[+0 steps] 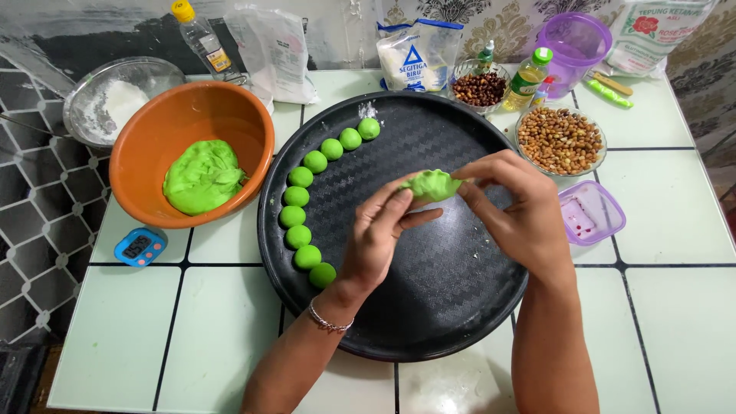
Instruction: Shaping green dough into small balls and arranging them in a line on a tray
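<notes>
White tiled worktop carries a round black tray (429, 322). Above the tray's middle, both hands meet on a flattened piece of green dough (431, 185): the left hand (381, 230) cups it from below, the right hand (515, 207) pinches its right edge.

black tray (429, 322) centre free, 9 dough balls (300, 177) line left rim

Kitchen clutter around the work
A glass bowl of peanuts (560, 139), a blue timer (140, 247), an oil bottle (201, 38) and a purple lidless tub (591, 212) sit on the tiled desk (675, 322).
</notes>
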